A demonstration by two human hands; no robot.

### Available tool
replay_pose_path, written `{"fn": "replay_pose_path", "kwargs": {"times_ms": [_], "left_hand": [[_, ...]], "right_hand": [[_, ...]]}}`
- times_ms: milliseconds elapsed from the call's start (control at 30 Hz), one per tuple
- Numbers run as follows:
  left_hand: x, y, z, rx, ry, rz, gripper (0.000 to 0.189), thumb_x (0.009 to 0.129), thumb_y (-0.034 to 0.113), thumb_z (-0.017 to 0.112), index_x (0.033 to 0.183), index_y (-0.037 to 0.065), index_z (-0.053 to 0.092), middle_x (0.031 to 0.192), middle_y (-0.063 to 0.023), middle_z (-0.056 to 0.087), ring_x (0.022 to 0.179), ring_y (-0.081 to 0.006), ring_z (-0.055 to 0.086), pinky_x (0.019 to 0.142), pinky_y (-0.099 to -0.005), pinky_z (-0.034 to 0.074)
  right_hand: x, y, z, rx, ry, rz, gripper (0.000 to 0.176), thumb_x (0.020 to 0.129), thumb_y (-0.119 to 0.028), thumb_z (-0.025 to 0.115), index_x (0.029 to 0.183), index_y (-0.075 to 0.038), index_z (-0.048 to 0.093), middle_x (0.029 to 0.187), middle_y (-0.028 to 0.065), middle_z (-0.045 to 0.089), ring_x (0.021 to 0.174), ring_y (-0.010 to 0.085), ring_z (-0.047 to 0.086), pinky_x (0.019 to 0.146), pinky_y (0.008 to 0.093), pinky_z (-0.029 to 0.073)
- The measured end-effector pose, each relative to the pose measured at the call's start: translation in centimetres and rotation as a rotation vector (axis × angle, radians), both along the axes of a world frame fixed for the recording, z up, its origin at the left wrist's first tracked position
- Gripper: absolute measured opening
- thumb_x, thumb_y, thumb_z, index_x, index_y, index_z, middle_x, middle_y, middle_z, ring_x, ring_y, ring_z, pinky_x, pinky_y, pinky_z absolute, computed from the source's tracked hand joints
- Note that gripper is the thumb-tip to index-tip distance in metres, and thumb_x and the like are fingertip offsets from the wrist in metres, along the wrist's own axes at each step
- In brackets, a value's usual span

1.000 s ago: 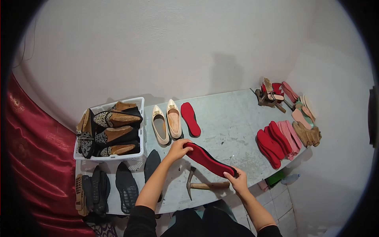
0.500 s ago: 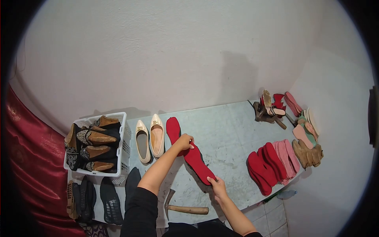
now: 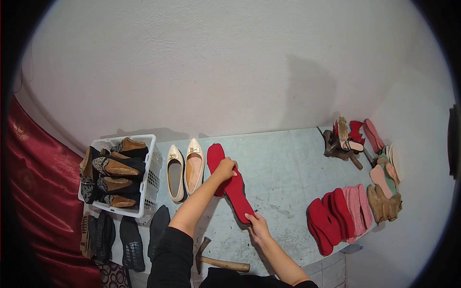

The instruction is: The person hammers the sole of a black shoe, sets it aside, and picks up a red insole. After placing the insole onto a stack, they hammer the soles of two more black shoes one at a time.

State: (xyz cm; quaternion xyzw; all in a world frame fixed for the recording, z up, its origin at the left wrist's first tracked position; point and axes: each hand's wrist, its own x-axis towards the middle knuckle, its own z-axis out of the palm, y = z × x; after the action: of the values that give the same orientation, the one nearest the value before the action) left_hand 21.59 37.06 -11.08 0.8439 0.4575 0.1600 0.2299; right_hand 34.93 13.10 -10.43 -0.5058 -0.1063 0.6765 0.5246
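A red insole (image 3: 235, 194) is stretched between my two hands above the table. My left hand (image 3: 225, 169) is closed on its far end, fingers wrapped over the edge. At the near end my right hand (image 3: 259, 227) pinches it, thumb on top. A second red insole (image 3: 216, 154) shows beyond my left hand, partly hidden by that hand and the held one. Left of it stands a pair of cream pointed flats (image 3: 194, 165) with gold buckles. Near the table's front edge lies a hammer (image 3: 224, 263) with a wooden handle.
Black embellished shoes fill a white plastic basket (image 3: 149, 168) at the left. Dark soles (image 3: 130, 242) lie in front of it. Red and pink insoles (image 3: 327, 221) are stacked right, beside brown pieces (image 3: 384, 204). A metal shoe stand (image 3: 336, 146) sits at the back right.
The view has shifted slightly, so the table's right side appears farther right. Both hands keep hold of the red insole, which now points more nearly straight towards me.
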Motion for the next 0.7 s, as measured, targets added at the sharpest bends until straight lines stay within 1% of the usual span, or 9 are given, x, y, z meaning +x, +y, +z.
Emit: {"fn": "replay_pose_path", "kwargs": {"times_ms": [33, 100, 200, 300, 367, 467, 600, 667, 700], "left_hand": [[-0.5, 0.7, 0.3, 0.009, 0.027, -0.006, 0.033, 0.054, 0.013, 0.079, 0.083, 0.006, 0.063, 0.087, -0.015, 0.057, 0.085, -0.0323, 0.055, 0.074, -0.0386, 0.046], [-1.6, 2.1, 0.8, -0.002, 0.014, -0.008, 0.042, 0.055, 0.01, 0.078, 0.092, 0.007, 0.059, 0.089, -0.0157, 0.056, 0.087, -0.0337, 0.054, 0.075, -0.0398, 0.045], [-2.8, 3.9, 2.2, 0.03, -0.007, 0.05, 0.059, 0.059, 0.003, 0.075, 0.108, 0.01, 0.043, 0.094, -0.0183, 0.055, 0.09, -0.0376, 0.053, 0.077, -0.0422, 0.044], [-3.7, 5.8, 2.8, 0.06, 0.023, 0.137, 0.059, 0.06, 0.002, 0.074, 0.109, 0.01, 0.043, 0.095, -0.0184, 0.055, 0.09, -0.038, 0.052, 0.077, -0.0425, 0.044], [-4.3, 7.2, 2.7, 0.04, 0.01, 0.136, 0.059, 0.06, 0.001, 0.073, 0.11, 0.01, 0.042, 0.096, -0.0184, 0.055, 0.091, -0.038, 0.052, 0.078, -0.0426, 0.044], [-4.6, 8.3, 2.6, 0.04, 0.009, 0.135, 0.056, 0.062, -0.001, 0.071, 0.109, 0.011, 0.042, 0.096, -0.0179, 0.055, 0.091, -0.0376, 0.052, 0.078, -0.0423, 0.044], [-4.8, 9.1, 1.7, 0.066, 0.035, 0.111, 0.055, 0.063, -0.004, 0.067, 0.109, 0.013, 0.043, 0.094, -0.0173, 0.055, 0.09, -0.0371, 0.052, 0.077, -0.0419, 0.045], [-4.7, 9.3, 1.1, 0.079, 0.021, 0.118, 0.055, 0.064, -0.004, 0.066, 0.109, 0.014, 0.043, 0.093, -0.0171, 0.054, 0.09, -0.037, 0.052, 0.077, -0.0419, 0.045], [-4.8, 9.4, 1.0, 0.066, 0.001, 0.129, 0.055, 0.063, -0.005, 0.066, 0.11, 0.014, 0.043, 0.093, -0.017, 0.054, 0.089, -0.037, 0.051, 0.076, -0.042, 0.045]], "right_hand": [[-0.4, 0.7, 0.2, -0.002, 0.036, 0.004, 0.023, 0.079, -0.012, 0.064, 0.098, -0.002, 0.058, 0.087, 0.0041, 0.063, 0.074, 0.0103, 0.059, 0.066, 0.0223, 0.046], [-0.8, 2.2, 0.2, -0.038, -0.011, 0.061, 0.024, 0.08, -0.014, 0.064, 0.1, -0.003, 0.059, 0.086, 0.0017, 0.063, 0.074, 0.0089, 0.057, 0.063, 0.0209, 0.044], [-1.9, 4.9, 1.1, -0.045, -0.01, 0.13, 0.033, 0.078, -0.018, 0.067, 0.104, 0.0, 0.058, 0.089, 0.0038, 0.062, 0.078, 0.0085, 0.056, 0.07, 0.0206, 0.042], [-3.1, 7.5, 1.0, -0.035, -0.063, 0.194, 0.036, 0.079, -0.019, 0.067, 0.107, 0.002, 0.058, 0.092, 0.005, 0.062, 0.082, 0.0091, 0.056, 0.073, 0.0208, 0.042], [-3.9, 9.0, 0.0, 0.073, -0.115, 0.222, 0.04, 0.079, -0.018, 0.067, 0.11, 0.004, 0.056, 0.096, 0.007, 0.062, 0.085, 0.011, 0.057, 0.077, 0.0216, 0.042], [-4.9, 10.3, -1.3, 0.092, -0.085, 0.174, 0.041, 0.079, -0.015, 0.067, 0.111, 0.007, 0.055, 0.102, 0.01, 0.062, 0.09, 0.013, 0.057, 0.082, 0.0226, 0.042], [-5.9, 11.4, -3.3, 0.117, -0.116, 0.199, 0.037, 0.081, -0.012, 0.064, 0.111, 0.007, 0.054, 0.098, 0.0086, 0.062, 0.087, 0.0107, 0.057, 0.078, 0.0213, 0.043], [-6.3, 11.7, -4.5, 0.151, -0.322, 0.188, 0.037, 0.081, -0.009, 0.063, 0.112, 0.008, 0.053, 0.101, 0.01, 0.062, 0.088, 0.0113, 0.057, 0.08, 0.0222, 0.044], [-6.3, 11.7, -4.7, 0.148, -0.324, 0.187, 0.037, 0.081, -0.009, 0.063, 0.112, 0.008, 0.053, 0.101, 0.01, 0.062, 0.088, 0.0113, 0.057, 0.08, 0.0222, 0.044]]}}
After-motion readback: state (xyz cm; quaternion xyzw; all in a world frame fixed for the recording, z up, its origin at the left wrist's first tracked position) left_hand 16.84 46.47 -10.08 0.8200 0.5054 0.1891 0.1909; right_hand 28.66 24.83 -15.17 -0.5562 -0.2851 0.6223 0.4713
